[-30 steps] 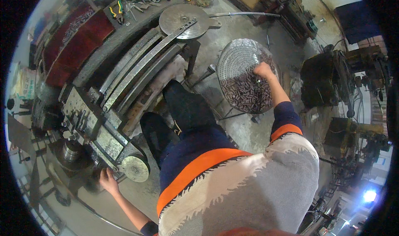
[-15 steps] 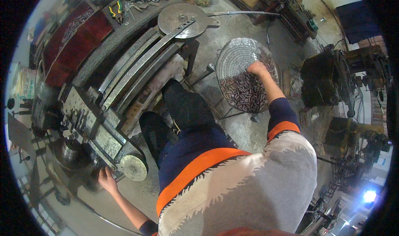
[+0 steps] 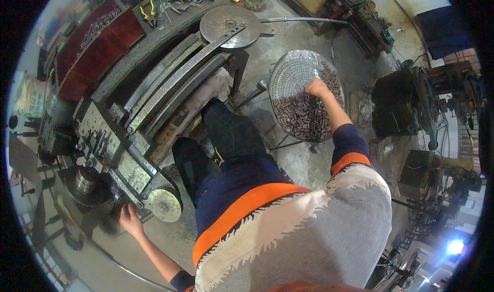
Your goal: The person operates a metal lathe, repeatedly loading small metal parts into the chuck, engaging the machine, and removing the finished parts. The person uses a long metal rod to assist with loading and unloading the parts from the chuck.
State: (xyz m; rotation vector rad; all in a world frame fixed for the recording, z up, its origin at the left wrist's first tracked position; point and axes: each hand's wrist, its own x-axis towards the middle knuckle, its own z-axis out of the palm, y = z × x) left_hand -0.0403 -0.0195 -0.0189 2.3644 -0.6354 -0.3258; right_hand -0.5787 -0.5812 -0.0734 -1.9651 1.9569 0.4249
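Observation:
My right hand [image 3: 319,89] reaches into a round perforated metal tray [image 3: 290,76]. Its fingers are curled together above a heap of short dark metal cylinders [image 3: 303,118], and whatever they hold is hidden. The pieces fill the near and right side of the tray, while its holes show at the far left. Lower left, my left hand [image 3: 131,221] is beside the end of a bench machine [image 3: 114,150], close to its round pale disc [image 3: 164,205]. The thumb and fingers there look apart, though their tips meet a dark background.
A long metal lever [image 3: 188,78] runs from the machine to a large round plate [image 3: 230,26]. Green-and-yellow pliers [image 3: 148,15] and spanners lie on the far bench. Dark red bins [image 3: 105,47] stand at left. Heavy dark machines [image 3: 396,104] line the right.
The whole view has shifted slightly, with the far items now a little lower. My right hand stays over the metal pieces. My left hand is slightly further left, still beside the machine.

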